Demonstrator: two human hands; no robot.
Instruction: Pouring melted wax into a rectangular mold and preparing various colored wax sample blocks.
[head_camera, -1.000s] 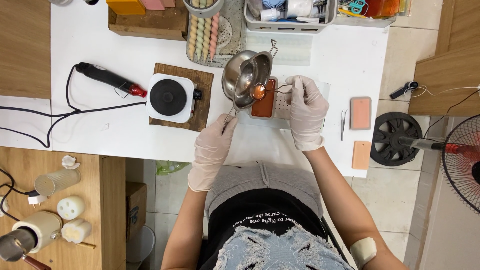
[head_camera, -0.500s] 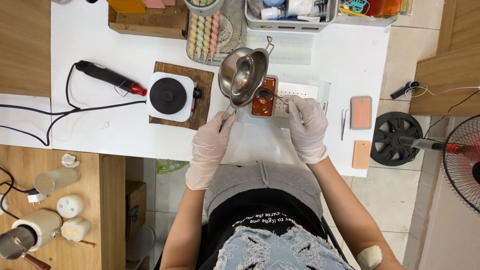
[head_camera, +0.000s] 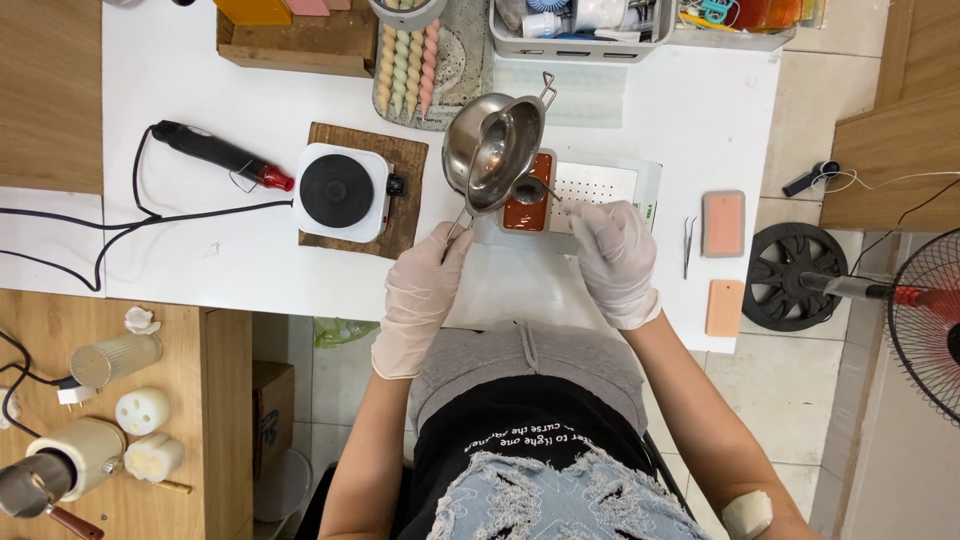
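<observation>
The gloved left hand (head_camera: 425, 290) grips the tilted steel pouring pot (head_camera: 490, 150) by its handle over the rust-red filled mould (head_camera: 527, 205), while the gloved right hand (head_camera: 615, 255) pinches a small metal spoon (head_camera: 530, 190), so the pour looks underway and wants a slow, steady tilt.

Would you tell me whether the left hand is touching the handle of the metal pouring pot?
Touching. The head view shows the gloved left hand with its fingertips closed on the thin handle of the metal pouring pot, holding it tilted over the orange mould.

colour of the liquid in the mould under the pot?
Reddish-orange liquid, clearest in the head view.
</observation>
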